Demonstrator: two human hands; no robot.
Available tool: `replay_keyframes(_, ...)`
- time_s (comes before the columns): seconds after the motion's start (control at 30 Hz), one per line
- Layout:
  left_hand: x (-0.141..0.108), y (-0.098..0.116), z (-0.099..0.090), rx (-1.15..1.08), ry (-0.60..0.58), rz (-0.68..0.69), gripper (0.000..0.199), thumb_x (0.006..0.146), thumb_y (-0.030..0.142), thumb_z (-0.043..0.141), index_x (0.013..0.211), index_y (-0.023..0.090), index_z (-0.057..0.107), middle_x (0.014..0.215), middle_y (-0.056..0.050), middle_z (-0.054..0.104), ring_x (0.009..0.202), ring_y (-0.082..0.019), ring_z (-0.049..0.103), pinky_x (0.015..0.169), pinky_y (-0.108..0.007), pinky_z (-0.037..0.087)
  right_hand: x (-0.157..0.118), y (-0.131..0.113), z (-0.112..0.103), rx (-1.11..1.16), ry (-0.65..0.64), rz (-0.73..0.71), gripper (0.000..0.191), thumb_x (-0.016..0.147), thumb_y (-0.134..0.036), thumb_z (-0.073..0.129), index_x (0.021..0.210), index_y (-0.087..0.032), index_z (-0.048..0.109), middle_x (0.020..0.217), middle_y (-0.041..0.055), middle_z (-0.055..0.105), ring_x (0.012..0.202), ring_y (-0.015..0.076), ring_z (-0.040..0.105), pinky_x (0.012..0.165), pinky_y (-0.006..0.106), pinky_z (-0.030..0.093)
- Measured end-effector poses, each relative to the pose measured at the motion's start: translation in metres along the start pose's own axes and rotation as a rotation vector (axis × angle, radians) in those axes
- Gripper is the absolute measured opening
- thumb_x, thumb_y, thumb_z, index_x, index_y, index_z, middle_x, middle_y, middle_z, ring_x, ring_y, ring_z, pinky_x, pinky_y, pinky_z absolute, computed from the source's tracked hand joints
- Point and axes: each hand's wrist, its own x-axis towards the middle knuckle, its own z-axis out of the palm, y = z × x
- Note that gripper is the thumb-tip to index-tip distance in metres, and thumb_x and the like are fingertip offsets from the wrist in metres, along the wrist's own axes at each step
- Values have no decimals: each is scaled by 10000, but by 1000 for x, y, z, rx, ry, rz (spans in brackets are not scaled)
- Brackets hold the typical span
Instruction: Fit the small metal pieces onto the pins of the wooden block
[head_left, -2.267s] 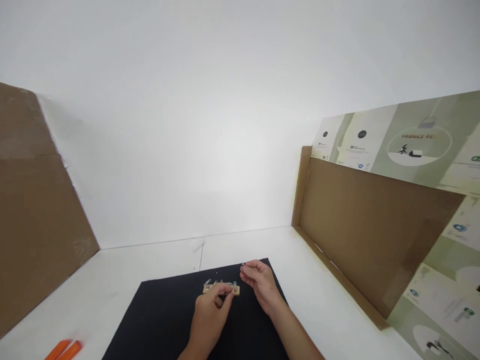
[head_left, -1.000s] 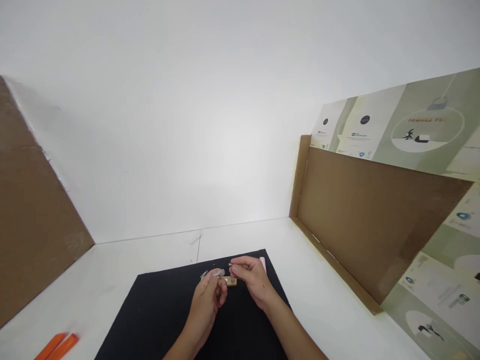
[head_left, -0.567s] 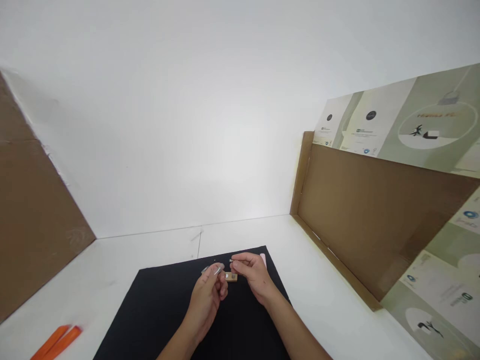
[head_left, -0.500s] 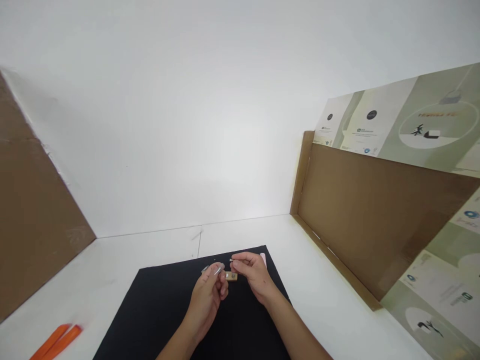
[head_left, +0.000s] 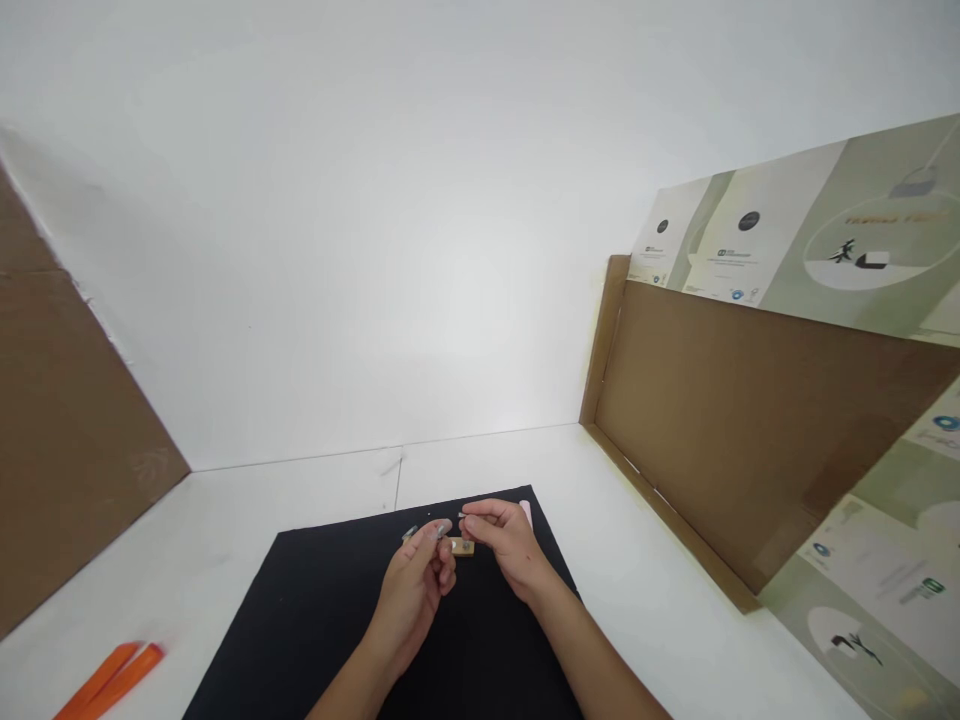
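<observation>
My left hand [head_left: 421, 568] is closed in a pinch around a small shiny silvery piece [head_left: 443, 528], too small to name. Beside it, my right hand [head_left: 504, 540] pinches a tiny pale item [head_left: 462, 515] between thumb and forefinger. The two hands are close together but apart, above a black mat [head_left: 322, 610]. Between and behind them lies a small wooden block [head_left: 463, 547] with round marks on its top, partly hidden by my left hand. Another small glassy or metallic piece [head_left: 409, 533] shows behind my left fingers.
Orange strips or handles [head_left: 112, 682] lie on the white table [head_left: 217, 550] at the lower left. A pink-white object [head_left: 526, 512] is behind my right hand. Brown cardboard panels stand left [head_left: 67, 400] and right [head_left: 742, 420], before a white back wall [head_left: 375, 240].
The view has shifted slightly, so everything appears a little higher. The silvery piece in my left fingers has turned a little. Both hands keep their pinches.
</observation>
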Motion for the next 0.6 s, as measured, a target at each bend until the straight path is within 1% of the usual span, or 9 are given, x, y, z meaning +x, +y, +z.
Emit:
replay_keyframes(0.2, 2, 0, 0, -6, 7, -13, 415, 692, 401, 792, 966, 140, 623, 619, 61, 505, 482, -58, 407, 451, -205, 309, 0, -1, 0, 2, -8, -9, 326, 600, -349, 877, 829, -155, 750, 700, 40, 735, 672, 157, 652, 715, 302, 488)
replay_keyframes(0.37, 1, 1, 0, -10, 0, 4, 341, 737, 385, 763, 933, 154, 607, 662, 50, 527, 496, -63, 427, 463, -211, 330, -2, -2, 2, 24, -12, -8, 316, 590, -338, 884, 806, -162, 733, 674, 31, 729, 747, 186, 689, 761, 314, 499)
replay_keyframes(0.47, 0, 1, 0, -33, -12, 1, 329, 751, 387, 752, 934, 165, 592, 686, 42, 539, 504, -67, 436, 472, -217, 338, -4, -4, 4, 2, -6, -21, 305, 589, -339, 883, 784, -163, 728, 651, 17, 716, 685, 163, 675, 703, 286, 499)
replay_keyframes(0.53, -1, 1, 0, -45, -12, -3, 338, 741, 378, 759, 943, 169, 587, 686, 40, 543, 502, -69, 436, 473, -220, 335, -5, -4, 5, -33, -7, -33, 287, 593, -336, 879, 765, -160, 730, 633, 6, 705, 616, 135, 644, 642, 260, 487)
replay_keyframes(0.6, -2, 1, 0, -51, -15, -7, 335, 730, 359, 766, 937, 173, 581, 685, 38, 546, 501, -71, 433, 475, -221, 333, -6, -4, 7, -46, -19, -35, 267, 599, -329, 874, 750, -162, 730, 627, -1, 701, 587, 122, 629, 616, 250, 485)
